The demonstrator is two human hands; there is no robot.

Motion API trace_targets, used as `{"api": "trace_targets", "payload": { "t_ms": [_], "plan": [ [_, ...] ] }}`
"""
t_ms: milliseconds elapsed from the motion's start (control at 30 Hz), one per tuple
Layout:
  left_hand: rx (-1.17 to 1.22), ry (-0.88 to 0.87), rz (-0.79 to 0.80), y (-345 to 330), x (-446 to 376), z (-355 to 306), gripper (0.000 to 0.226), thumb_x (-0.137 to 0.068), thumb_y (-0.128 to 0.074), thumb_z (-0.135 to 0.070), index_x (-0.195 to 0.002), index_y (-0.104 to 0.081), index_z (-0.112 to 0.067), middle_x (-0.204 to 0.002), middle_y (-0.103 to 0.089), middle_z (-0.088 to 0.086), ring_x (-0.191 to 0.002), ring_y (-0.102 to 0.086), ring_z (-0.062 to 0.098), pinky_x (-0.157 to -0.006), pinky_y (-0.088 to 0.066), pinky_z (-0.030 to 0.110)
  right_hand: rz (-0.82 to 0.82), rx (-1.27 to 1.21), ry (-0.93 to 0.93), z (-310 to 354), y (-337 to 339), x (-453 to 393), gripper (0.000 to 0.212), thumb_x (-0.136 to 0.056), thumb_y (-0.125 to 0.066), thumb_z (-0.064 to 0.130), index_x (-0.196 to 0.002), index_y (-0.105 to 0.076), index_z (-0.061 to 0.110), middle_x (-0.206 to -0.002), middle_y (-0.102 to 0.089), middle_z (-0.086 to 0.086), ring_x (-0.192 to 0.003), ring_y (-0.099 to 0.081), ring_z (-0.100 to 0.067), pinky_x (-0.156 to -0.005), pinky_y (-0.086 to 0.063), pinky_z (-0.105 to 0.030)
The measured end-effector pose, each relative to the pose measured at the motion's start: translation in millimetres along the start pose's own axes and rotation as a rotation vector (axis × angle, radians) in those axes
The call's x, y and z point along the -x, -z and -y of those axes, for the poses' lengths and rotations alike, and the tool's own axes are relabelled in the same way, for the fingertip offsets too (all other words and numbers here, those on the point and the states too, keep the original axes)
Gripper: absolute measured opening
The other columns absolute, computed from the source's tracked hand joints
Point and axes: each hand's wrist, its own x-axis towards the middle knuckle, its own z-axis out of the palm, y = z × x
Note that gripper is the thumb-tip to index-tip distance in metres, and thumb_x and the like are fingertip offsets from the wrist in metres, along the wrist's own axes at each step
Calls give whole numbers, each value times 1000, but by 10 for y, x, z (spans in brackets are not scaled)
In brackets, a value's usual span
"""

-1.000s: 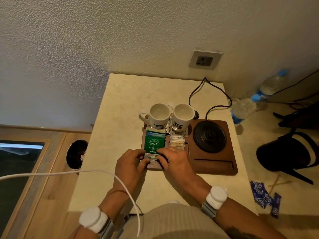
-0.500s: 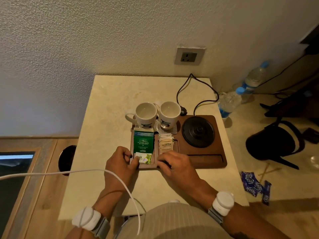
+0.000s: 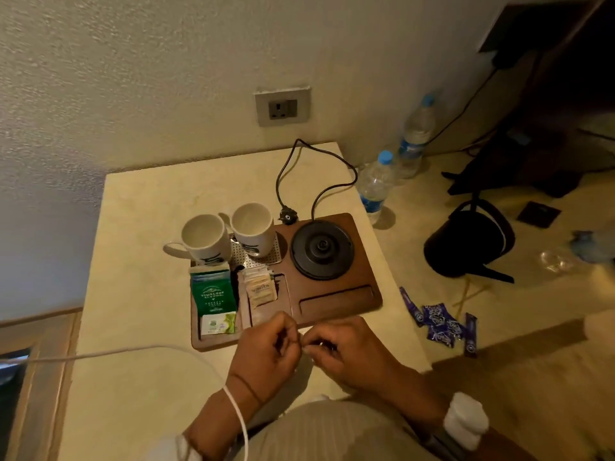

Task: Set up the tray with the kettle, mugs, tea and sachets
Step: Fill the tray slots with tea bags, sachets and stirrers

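A wooden tray (image 3: 336, 304) sits on a pale stone bench (image 3: 139, 294) against a textured wall. At the tray's back left stand 2 white mugs (image 3: 229, 232), upright and just beside each other; the left mug (image 3: 203, 239) overhangs the tray's left edge, the right mug (image 3: 253, 229) stands on a perforated metal plate (image 3: 239, 256). The black kettle base (image 3: 321, 249) lies in the tray's right back part, its black cord (image 3: 299, 174) looping over the bench with the plug (image 3: 288, 215) lying loose by the tray. The left front compartment holds green tea packets (image 3: 213, 294) with a small white and green sachet (image 3: 218, 323) in front of them. The next compartment holds pale sachets (image 3: 260, 287) in a leaning stack.

The black kettle (image 3: 467, 242) stands on the floor (image 3: 519, 344), well apart from the tray, near 2 water bottles (image 3: 394, 168) and some blue sachets (image 3: 439, 322) scattered on the floor.

Both hands hover over the tray's front edge, close together. The left hand (image 3: 266, 349) has its fingers curled, and the right hand (image 3: 346, 349) has its fingers (image 3: 316, 344) curled inward too; whether either pinches something small cannot be told. A white cable (image 3: 133, 352) crosses the bench and the left wrist. A wall socket (image 3: 283, 108) is set above the bench
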Motion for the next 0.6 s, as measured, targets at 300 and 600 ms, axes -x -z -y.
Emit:
{"api": "trace_targets", "payload": {
  "t_ms": [300,600],
  "plan": [
    [5,-113,384,-768,-591,-628,10,-92,-71,-24,-97,-70,-32,-80,-68,-13,-75,-66,9,-66,-54,26,-331,-181,-376,-788,465,843,9,-94,-73,32,-101,-78,32,-86,-73,27,-78,-71,-1,-68,-51,-11],
    [-276,-152,667,-2072,-1108,-1163,48,-91,-73,-27,-136,-56,-28,-129,-60,-3,-104,-65,13,-91,-56,31,-676,120,-836,-1891,696,1589,35,-90,-81,21,-124,-70,22,-118,-69,-2,-100,-69,-25,-80,-55,-34]
  ]
}}
